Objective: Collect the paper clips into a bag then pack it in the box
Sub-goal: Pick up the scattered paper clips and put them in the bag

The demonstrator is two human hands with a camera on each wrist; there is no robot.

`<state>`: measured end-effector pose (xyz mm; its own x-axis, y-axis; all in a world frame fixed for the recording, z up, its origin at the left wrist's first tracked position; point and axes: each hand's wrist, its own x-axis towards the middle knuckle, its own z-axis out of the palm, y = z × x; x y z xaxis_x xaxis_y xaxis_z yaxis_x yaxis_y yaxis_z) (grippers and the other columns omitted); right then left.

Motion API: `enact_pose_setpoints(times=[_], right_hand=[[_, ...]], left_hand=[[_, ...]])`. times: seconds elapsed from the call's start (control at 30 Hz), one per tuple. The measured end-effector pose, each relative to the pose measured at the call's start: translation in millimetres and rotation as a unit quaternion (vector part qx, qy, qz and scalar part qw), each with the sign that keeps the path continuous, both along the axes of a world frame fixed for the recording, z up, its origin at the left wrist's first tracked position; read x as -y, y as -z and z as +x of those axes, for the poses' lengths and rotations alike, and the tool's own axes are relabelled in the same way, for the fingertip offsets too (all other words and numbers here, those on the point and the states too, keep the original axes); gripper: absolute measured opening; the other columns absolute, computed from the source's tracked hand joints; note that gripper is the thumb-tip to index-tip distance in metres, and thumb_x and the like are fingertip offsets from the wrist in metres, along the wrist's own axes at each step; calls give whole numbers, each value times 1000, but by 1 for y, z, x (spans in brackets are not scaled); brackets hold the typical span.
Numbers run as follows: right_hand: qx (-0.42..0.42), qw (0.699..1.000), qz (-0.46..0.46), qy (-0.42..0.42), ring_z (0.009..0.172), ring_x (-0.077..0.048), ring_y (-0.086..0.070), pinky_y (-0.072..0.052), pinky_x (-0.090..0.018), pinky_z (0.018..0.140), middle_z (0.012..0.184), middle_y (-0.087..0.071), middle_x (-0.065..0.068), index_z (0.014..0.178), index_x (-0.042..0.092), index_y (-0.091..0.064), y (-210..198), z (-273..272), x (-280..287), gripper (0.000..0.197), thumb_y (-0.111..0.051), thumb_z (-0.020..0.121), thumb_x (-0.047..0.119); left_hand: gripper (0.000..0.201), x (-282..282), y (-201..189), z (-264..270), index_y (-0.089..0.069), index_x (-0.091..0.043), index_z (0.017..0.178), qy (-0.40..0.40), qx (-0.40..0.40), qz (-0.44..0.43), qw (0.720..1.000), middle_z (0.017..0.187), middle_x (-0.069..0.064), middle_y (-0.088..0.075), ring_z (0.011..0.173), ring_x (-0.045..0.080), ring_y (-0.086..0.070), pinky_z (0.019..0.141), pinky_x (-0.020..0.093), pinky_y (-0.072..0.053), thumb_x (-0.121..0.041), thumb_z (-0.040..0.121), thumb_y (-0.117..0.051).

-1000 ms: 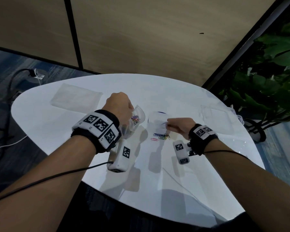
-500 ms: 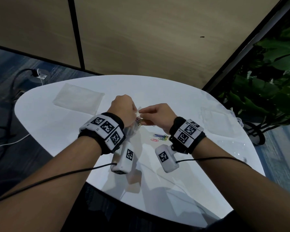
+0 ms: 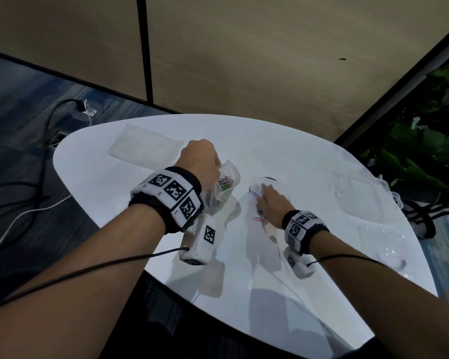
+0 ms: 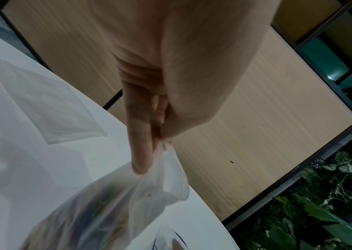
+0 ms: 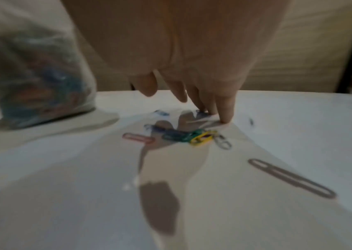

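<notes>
My left hand pinches the rim of a clear plastic bag, which hangs just above the white table with several coloured paper clips inside. In the left wrist view, thumb and fingers clamp the bag at its mouth. My right hand lies to the right of the bag with straight fingers touching the table. Several loose clips lie under that palm, a red clip beside it, and a grey clip nearer the wrist.
A clear plastic box sits at the table's right side. A flat stack of empty bags lies at the far left. Cables run over the floor to the left, and a plant stands at the right.
My right hand went from the table up to the bag's mouth, then came back down onto the loose clips with straight fingers. The left hand has kept hold of the bag.
</notes>
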<state>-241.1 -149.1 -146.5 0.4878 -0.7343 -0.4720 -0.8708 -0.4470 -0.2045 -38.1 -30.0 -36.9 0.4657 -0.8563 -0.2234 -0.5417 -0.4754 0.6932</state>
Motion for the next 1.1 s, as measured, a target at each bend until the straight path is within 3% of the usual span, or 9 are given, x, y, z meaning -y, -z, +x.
enact_pose_setpoints(times=[0.07,0.17,0.23,0.33,0.5,0.67,0.83,0.93,1.1], right_hand=[[7,996,-21,-86,149,-27,-15,-17,-35,118,163,-8,-13,154,8,-14,5,5,-15,54,-27,105,27],[-39,973,-87,-211,149,-29,-14,-22,-40,118,163,-4,-14,153,3,-12,14,-4,-36,56,-30,103,22],[-72,955,-127,-257,148,-28,-19,-25,-46,118,163,-9,-13,153,3,-14,21,-24,-41,60,-35,100,23],[-120,930,-194,-288,141,-34,-37,-36,-59,107,158,-28,-13,149,3,-31,27,-59,-41,75,-61,82,19],[-119,947,-157,-252,144,-41,-17,-36,-44,111,162,-1,-16,152,-2,-5,23,-81,-40,75,-43,88,0],[-85,961,-154,-213,130,-32,-43,-45,-37,102,150,-33,-19,141,-3,-36,24,-66,-42,56,-44,86,-7],[-77,966,-166,-184,91,-29,-63,-52,-35,78,103,-63,-10,95,5,-66,16,-54,-27,21,-50,84,-4],[-40,986,-140,-75,77,-30,-65,-54,-31,68,83,-68,-10,70,8,-65,13,-49,-15,16,-54,77,0],[101,979,-15,177,69,-13,-69,-59,-23,66,69,-75,1,65,13,-79,-9,-48,10,7,-74,66,9]], left_hand=[[25,1,0,-1,-76,-8,100,2,-2,0,1000,108,12,-74,91,33,-73,87,38,-60,0,89,-56],[24,2,-1,-4,-76,-9,99,10,3,2,1000,103,13,-75,90,32,-73,87,38,-60,0,89,-56],[25,2,-1,-4,-77,-9,99,13,5,7,1000,104,11,-74,89,32,-73,86,38,-61,0,89,-56],[26,4,-1,-3,-77,-8,98,9,-2,10,1000,105,11,-74,87,34,-73,83,40,-61,2,88,-56],[25,4,-2,-8,-76,-9,99,7,-4,15,1000,103,12,-74,89,33,-73,85,39,-61,1,88,-57],[25,7,-1,-15,-76,-9,100,6,-9,13,1000,101,13,-74,90,32,-73,86,40,-61,1,88,-57],[24,9,0,-18,-77,-8,100,9,-12,9,1000,101,14,-74,92,34,-72,86,41,-61,1,88,-57],[24,10,0,-17,-77,-8,100,12,-11,10,1000,102,13,-75,91,34,-73,85,41,-61,1,87,-58],[21,11,-1,-19,-76,-8,97,15,-8,14,1000,102,12,-74,89,33,-73,83,40,-62,1,88,-59]])
